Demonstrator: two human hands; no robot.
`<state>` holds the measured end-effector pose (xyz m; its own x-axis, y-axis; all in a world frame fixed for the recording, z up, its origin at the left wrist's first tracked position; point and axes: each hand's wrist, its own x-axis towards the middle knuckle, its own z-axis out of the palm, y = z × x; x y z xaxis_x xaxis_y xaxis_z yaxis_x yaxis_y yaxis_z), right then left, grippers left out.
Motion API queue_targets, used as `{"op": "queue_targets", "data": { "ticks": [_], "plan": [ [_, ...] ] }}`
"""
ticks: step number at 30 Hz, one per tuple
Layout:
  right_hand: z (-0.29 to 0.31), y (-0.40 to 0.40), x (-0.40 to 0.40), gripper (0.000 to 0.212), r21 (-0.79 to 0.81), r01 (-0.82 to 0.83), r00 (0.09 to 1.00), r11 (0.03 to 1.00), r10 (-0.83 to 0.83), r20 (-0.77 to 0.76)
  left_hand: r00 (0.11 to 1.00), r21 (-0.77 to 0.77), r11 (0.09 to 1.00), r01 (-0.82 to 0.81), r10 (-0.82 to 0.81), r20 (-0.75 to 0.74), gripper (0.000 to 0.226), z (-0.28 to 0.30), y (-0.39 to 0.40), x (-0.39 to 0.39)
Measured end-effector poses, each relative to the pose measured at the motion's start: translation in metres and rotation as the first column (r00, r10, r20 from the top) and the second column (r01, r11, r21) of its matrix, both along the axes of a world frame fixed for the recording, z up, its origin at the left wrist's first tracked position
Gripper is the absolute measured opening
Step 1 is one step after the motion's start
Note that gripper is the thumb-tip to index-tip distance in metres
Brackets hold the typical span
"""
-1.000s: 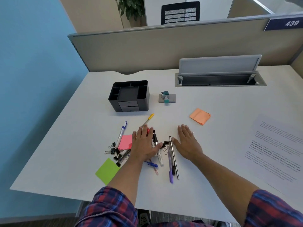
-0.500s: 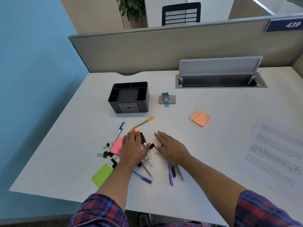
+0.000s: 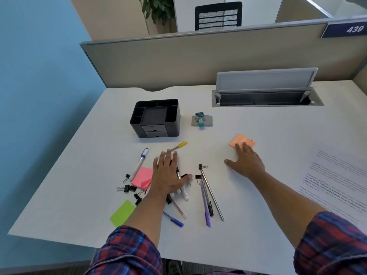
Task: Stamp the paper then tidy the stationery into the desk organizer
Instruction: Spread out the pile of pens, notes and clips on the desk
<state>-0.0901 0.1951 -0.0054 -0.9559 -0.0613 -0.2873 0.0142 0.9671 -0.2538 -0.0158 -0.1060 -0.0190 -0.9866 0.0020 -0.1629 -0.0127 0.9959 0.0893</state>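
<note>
My left hand [image 3: 167,175] lies flat with fingers spread on a heap of pens and markers. Beside it lie a pink sticky pad [image 3: 142,177], a green sticky note [image 3: 122,212] and several black binder clips [image 3: 127,188]. My right hand [image 3: 246,160] is flat on the desk, its fingertips touching the near edge of an orange sticky pad [image 3: 241,140]. More pens [image 3: 206,201] lie between my hands. The black desk organizer [image 3: 156,118] stands behind, with the teal stamp [image 3: 201,120] on a grey pad to its right. The printed paper [image 3: 337,181] lies at the right.
A white marker [image 3: 141,160] and a yellow-capped pen [image 3: 177,146] lie in front of the organizer. An open cable tray [image 3: 266,100] with its raised lid sits at the back right. A cubicle partition [image 3: 198,56] closes the far edge.
My right hand has left the pens and moved right and forward to the orange pad. My left hand stays on the heap, pushed slightly forward.
</note>
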Motion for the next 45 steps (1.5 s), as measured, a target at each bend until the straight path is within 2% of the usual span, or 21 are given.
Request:
{"op": "queue_targets", "data": {
  "ticks": [5, 10, 13, 16, 20, 23, 28, 33, 45],
  "plan": [
    [-0.008, -0.016, 0.013, 0.093, 0.033, -0.123, 0.988, 0.992, 0.126, -0.089, 0.997, 0.003, 1.0, -0.005, 0.005, 0.077, 0.117, 0.007, -0.011, -0.006],
    [-0.015, -0.043, 0.036, 0.077, 0.128, -0.332, 0.912, 0.935, 0.352, -0.21, 0.998, -0.034, 0.999, 0.009, -0.007, 0.07, 0.113, 0.013, -0.02, -0.011],
    [-0.018, -0.06, 0.051, 0.071, 0.115, -0.33, 0.894, 0.937, 0.35, -0.28, 0.998, 0.012, 1.0, -0.024, 0.023, 0.061, 0.106, 0.014, -0.022, -0.012],
    [-0.021, -0.07, 0.062, 0.075, 0.091, -0.345, 0.872, 0.934, 0.355, -0.336, 0.998, 0.058, 0.996, -0.064, 0.065, -0.023, 0.095, 0.015, -0.024, -0.005],
    [-0.033, -0.065, 0.078, 0.081, -0.05, -0.341, 0.905, 0.939, 0.313, -0.29, 0.971, 0.112, 0.987, -0.119, 0.139, -0.195, 0.087, 0.013, -0.033, 0.026],
    [-0.044, -0.063, 0.087, 0.092, -0.094, -0.41, 0.89, 0.907, 0.375, -0.259, 0.931, 0.079, 0.971, -0.226, 0.239, -0.277, 0.087, 0.008, -0.044, 0.059],
    [-0.05, -0.069, 0.09, 0.096, -0.072, -0.451, 0.869, 0.89, 0.419, -0.264, 0.91, 0.018, 0.93, -0.366, 0.362, -0.201, 0.1, -0.002, -0.061, 0.101],
    [-0.052, -0.08, 0.094, 0.087, -0.047, -0.427, 0.878, 0.903, 0.402, -0.26, 0.929, 0.073, 0.933, -0.352, 0.357, -0.094, 0.108, -0.009, -0.06, 0.11],
    [-0.05, -0.126, 0.096, 0.078, -0.051, -0.413, 0.881, 0.909, 0.385, -0.274, 0.899, 0.116, 0.917, -0.383, 0.398, -0.183, 0.087, -0.013, -0.041, 0.098]
  ]
}}
